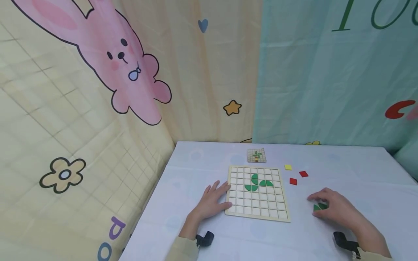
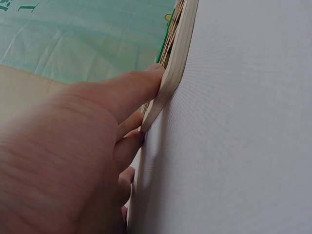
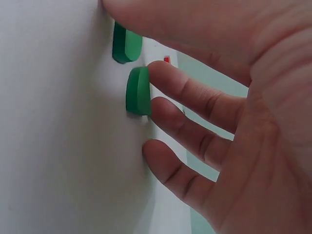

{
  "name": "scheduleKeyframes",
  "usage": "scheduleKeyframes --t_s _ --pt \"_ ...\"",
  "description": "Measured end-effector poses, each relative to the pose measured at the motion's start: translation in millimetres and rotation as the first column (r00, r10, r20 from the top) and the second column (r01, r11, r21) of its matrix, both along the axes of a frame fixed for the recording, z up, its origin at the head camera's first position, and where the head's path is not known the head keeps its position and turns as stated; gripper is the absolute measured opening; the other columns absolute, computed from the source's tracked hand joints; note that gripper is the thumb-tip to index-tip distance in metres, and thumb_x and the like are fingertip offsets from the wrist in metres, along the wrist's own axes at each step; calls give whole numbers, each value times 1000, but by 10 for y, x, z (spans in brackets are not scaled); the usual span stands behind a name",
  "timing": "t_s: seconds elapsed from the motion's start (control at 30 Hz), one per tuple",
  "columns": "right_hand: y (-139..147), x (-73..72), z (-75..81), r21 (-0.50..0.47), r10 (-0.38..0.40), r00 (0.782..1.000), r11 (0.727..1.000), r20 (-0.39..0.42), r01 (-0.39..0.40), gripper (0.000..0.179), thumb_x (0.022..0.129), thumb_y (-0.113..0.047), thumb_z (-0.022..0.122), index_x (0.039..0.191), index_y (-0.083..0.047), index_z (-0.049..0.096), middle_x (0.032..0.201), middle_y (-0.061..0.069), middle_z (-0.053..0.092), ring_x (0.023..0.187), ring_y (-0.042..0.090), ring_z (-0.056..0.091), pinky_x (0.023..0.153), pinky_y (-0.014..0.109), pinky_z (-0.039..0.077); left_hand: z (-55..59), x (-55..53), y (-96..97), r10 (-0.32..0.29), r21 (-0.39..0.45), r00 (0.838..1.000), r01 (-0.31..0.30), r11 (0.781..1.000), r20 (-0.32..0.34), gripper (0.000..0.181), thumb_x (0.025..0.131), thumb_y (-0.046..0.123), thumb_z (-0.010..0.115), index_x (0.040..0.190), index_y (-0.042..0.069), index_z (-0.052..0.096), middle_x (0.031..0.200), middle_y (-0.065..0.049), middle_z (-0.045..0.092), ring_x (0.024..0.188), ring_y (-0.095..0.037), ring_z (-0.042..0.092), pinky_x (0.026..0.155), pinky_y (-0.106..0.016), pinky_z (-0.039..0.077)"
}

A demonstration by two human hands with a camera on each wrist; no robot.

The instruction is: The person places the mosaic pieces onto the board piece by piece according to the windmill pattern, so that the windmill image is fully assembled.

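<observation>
A square gridded board (image 1: 254, 212) lies on the table, with several green quarter-round pieces (image 1: 251, 187) grouped in its cells. My left hand (image 1: 212, 201) rests against the board's left edge, fingers spread and thumb near the lower corner. In the left wrist view the thumb touches the wooden rim (image 2: 176, 73). To the right of the board, my right hand (image 1: 337, 206) arches over two loose green pieces (image 1: 322, 206) on the table. The right wrist view has its fingertips touching or right beside one green piece (image 3: 138, 91), while the thumb is close to the other green piece (image 3: 127, 44).
A small pattern card (image 1: 256, 156) lies beyond the board. Right of the board are a yellow square (image 1: 288, 167) and two red squares (image 1: 293, 181). Printed curtains (image 1: 209, 72) hang behind and left of the white table (image 1: 183, 170).
</observation>
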State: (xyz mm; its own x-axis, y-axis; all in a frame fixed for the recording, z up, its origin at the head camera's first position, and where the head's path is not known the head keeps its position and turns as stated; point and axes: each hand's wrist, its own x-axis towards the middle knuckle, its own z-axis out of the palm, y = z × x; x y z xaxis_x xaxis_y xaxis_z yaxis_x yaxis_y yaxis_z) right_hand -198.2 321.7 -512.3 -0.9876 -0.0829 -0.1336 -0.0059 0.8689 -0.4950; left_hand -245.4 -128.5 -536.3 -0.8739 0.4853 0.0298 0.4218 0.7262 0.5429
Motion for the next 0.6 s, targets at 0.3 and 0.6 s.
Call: scheduleKeyframes --t_s 0.3,0.6 --pt "53 -21 -3 -21 -29 998 999 50 30 46 73 -30 91 110 -8 75 99 5 63 92 26 56 82 54 55 -10 -6 2 10 -24 1000 -10 1000 8 70 95 50 62 156 24 40 163 10 30 154 -21 9 123 -51 5" --pt "53 -20 -12 -30 -78 995 996 67 80 49 73 -33 90 111 -6 74 98 5 65 91 27 59 81 53 56 -37 -3 5 15 -11 1000 -15 1000 -1 69 96 50 62 156 25 40 162 9 31 154 -21 9 123 -50 5"
